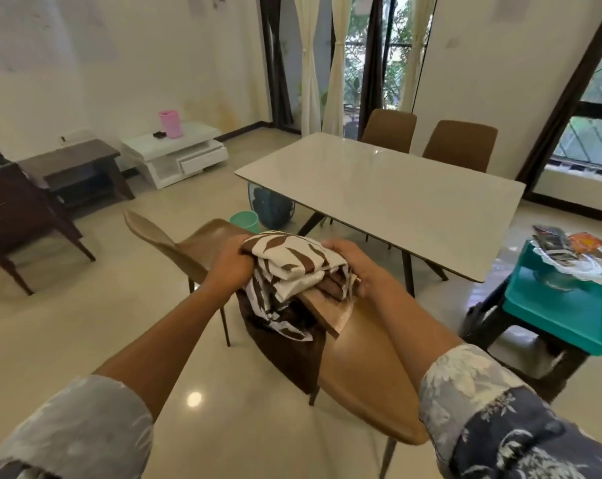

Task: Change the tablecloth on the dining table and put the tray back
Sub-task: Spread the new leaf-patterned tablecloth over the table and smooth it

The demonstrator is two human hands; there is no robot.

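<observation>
L hand (232, 262) & R hand (351, 267) each clutch an end of the bunched cloth (289, 261) just over a chair (368, 368); bare counter (389, 205) sits fwd-right, long axis running across left-to-right, so I reckon R hand's nearer for the spread.

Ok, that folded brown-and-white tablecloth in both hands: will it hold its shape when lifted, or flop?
Probably floppy: the tablecloth sags in loose folds, and one end hangs below the left hand and right hand. It is likely light, since it bunches easily in their grip. It may unfold or snag on the chair.
</observation>
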